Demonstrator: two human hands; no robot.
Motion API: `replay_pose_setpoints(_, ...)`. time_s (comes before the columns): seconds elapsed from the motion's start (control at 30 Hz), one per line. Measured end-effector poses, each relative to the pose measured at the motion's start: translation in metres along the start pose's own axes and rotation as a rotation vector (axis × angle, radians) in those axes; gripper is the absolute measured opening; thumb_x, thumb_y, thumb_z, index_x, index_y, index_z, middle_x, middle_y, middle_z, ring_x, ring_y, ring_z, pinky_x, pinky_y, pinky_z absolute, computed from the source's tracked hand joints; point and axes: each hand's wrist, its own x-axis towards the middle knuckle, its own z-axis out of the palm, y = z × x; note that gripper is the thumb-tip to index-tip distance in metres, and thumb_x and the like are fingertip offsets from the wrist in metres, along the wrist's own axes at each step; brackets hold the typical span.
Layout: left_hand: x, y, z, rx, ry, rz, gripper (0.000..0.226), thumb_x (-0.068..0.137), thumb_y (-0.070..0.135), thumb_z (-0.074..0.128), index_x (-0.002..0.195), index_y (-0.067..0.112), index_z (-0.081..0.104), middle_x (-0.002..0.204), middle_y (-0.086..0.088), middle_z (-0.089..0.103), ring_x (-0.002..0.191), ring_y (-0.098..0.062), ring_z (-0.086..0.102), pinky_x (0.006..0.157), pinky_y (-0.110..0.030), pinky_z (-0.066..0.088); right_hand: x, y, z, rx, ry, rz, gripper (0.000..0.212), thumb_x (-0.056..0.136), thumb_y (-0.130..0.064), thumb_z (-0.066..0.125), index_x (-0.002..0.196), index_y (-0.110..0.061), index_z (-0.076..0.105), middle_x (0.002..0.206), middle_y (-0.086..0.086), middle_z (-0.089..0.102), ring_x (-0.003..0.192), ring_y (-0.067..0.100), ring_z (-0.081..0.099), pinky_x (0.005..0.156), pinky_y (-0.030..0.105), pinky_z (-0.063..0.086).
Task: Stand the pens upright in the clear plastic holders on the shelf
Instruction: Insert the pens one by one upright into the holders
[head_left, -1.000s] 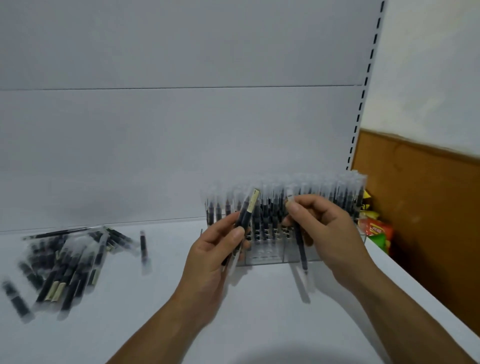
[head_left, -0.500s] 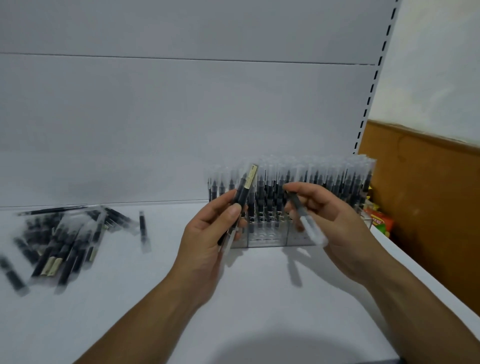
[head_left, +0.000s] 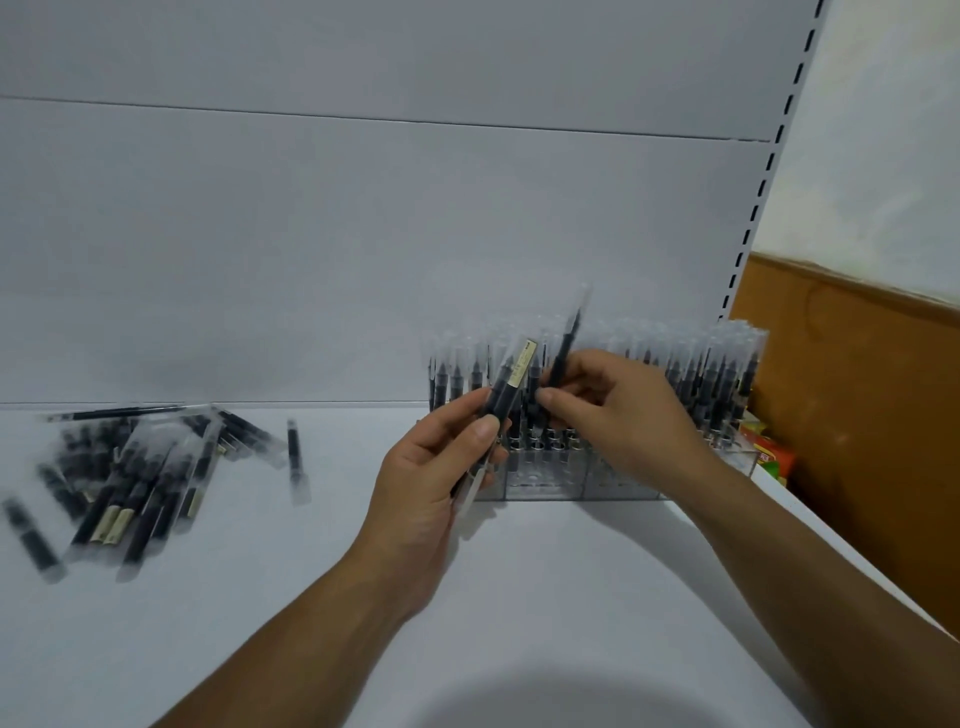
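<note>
Fingers (head_left: 558, 400) of the right hand (head_left: 618, 415) pinch one black pen (head_left: 565, 348) by its lower part, just above the clear holders (head_left: 545, 480).
Its long axis is almost upright, leaning a little right, with the clear end on top. The left hand (head_left: 431, 467) grips a labelled pen (head_left: 511, 384) that is tilted, its label end up-right and its clear end down-left, in front of the holders. Loose pens (head_left: 130, 478) lie flat at the left of the white shelf (head_left: 311, 597).

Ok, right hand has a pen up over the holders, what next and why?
Probably lower the pen in the right hand straight down into a free-looking front slot of the holder: it stands near upright above it, and the left hand holds a second pen.
</note>
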Motion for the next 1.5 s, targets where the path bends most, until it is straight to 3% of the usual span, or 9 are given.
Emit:
replay_pose_setpoints(0.27,0.0,-0.002,0.001,0.054,-0.015,-0.004,0.035,0.07,0.026,0.075,0.105,0.026,0.076,0.097,-0.002,0.074,0.076,-0.009,0.067,0.065,-0.015,0.051,0.001,0.008,0.011,-0.12,-0.008,-0.014,0.009,0.087,-0.035,0.07,0.093,-0.028,0.073,0.074,-0.015,0.069,0.07,0.002,0.064,0.071,0.035,0.056)
replay_pose_setpoints(0.37,0.0,-0.003,0.002,0.058,-0.024,-0.011,0.035,0.07,0.026,0.075,0.105,0.025,0.075,0.098,-0.003,0.074,0.076,-0.009,0.067,0.065,-0.016,0.051,-0.001,0.008,0.013,-0.211,-0.021,-0.028,0.022,0.089,-0.048,0.061,0.075,-0.033,0.067,0.06,-0.023,0.061,0.058,-0.002,0.056,0.054,0.025,0.041)
replay_pose_setpoints(0.47,0.0,-0.004,0.002,0.06,-0.03,-0.016,0.035,0.07,0.026,0.075,0.105,0.025,0.075,0.097,-0.003,0.074,0.077,-0.009,0.067,0.066,-0.015,0.051,-0.002,0.007,0.013,-0.31,-0.006,-0.041,0.036,0.09,-0.051,0.056,0.061,-0.03,0.059,0.053,-0.011,0.056,0.05,0.004,0.05,0.048,0.024,0.029)
replay_pose_setpoints(0.8,-0.001,-0.005,0.004,0.093,-0.008,-0.014,0.032,0.069,0.024,0.074,0.1,0.027,0.077,0.094,0.0,0.075,0.076,-0.008,0.067,0.066,-0.014,0.051,-0.005,0.007,0.01,-0.414,-0.01,-0.054,0.04,0.089,-0.054,0.059,0.056,-0.033,0.049,0.049,-0.01,0.05,0.049,0.003,0.045,0.047,0.025,0.026)
replay_pose_setpoints(1.03,-0.002,-0.004,0.005,0.087,0.001,-0.019,0.033,0.068,0.024,0.074,0.101,0.026,0.077,0.096,-0.002,0.075,0.076,-0.009,0.067,0.068,-0.015,0.051,-0.002,0.008,0.013,-0.561,0.023,-0.108,0.04,0.09,-0.057,0.054,0.063,-0.027,0.055,0.053,-0.009,0.052,0.053,0.007,0.049,0.05,0.025,0.033)
replay_pose_setpoints(1.23,-0.002,-0.005,0.004,0.086,-0.005,-0.02,0.032,0.069,0.023,0.074,0.102,0.026,0.076,0.098,-0.002,0.075,0.077,-0.009,0.067,0.069,-0.016,0.051,-0.001,0.006,0.012,-0.582,-0.02,-0.088,0.037,0.089,-0.057,0.056,0.065,-0.029,0.054,0.053,-0.011,0.051,0.052,0.003,0.045,0.049,0.024,0.029)
replay_pose_setpoints(1.37,-0.001,-0.005,0.003,0.07,0.004,-0.014,0.035,0.069,0.024,0.076,0.104,0.025,0.076,0.102,-0.003,0.074,0.082,-0.009,0.069,0.072,-0.015,0.052,-0.01,0.009,0.007,-0.411,-0.052,-0.046,0.023,0.086,-0.054,0.062,0.076,-0.033,0.066,0.06,-0.012,0.057,0.057,0.003,0.051,0.053,0.026,0.036)
replay_pose_setpoints(1.5,-0.001,-0.006,0.004,0.065,0.023,-0.002,0.031,0.072,0.019,0.074,0.103,0.021,0.076,0.105,-0.004,0.074,0.092,-0.01,0.069,0.075,-0.015,0.052,-0.021,0.007,-0.004,0.07,-0.048,-0.086,0.008,0.085,-0.04,0.069,0.082,-0.034,0.073,0.066,-0.01,0.065,0.058,0.002,0.055,0.055,0.017,0.043)
